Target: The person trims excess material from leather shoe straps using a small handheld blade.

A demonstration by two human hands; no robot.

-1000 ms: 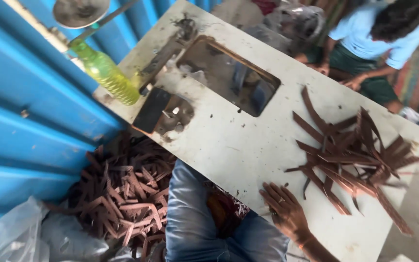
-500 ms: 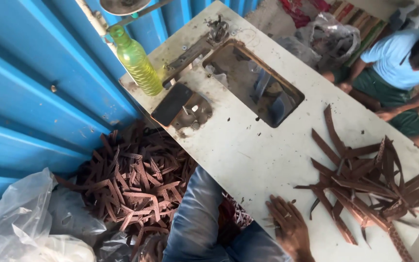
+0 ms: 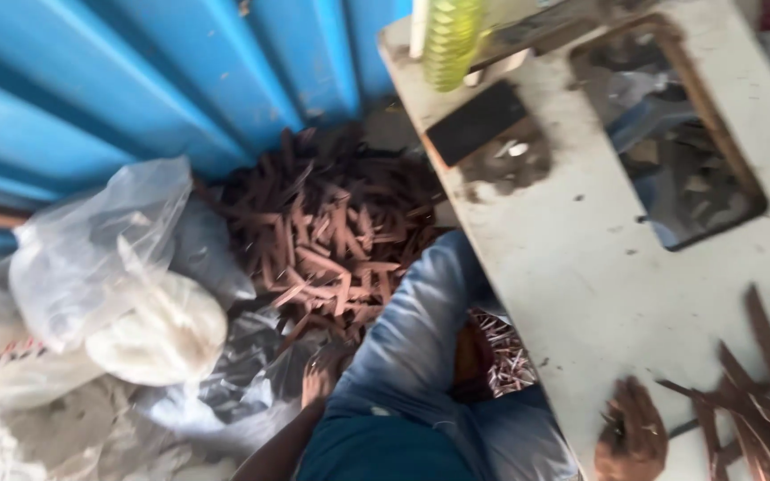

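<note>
Head view has swung left and down since a moment ago: the blue wall [image 3: 135, 80] now fills the top left, and the table [image 3: 581, 258] has slid to the right. That brings the floor heap of brown strips [image 3: 331, 223] into the middle of your sight, so your attention has turned from the tabletop to the heap.

Your left hand [image 3: 323, 374] has come down beside your knee [image 3: 421, 330], at the near edge of the heap, close to the clear plastic bags [image 3: 100, 258]; blur hides whether it is open or closed. Your right hand [image 3: 632, 434] still rests on the table's near edge, fingers loosely curled, gripping nothing, just beside the strips on the table [image 3: 759, 401].

Room is tight on the floor: wall behind, bags to the left, table edge to the right. On the table, bare surface lies between the cutout [image 3: 679, 151], the phone [image 3: 476, 122] and the green bottle [image 3: 453, 40].
</note>
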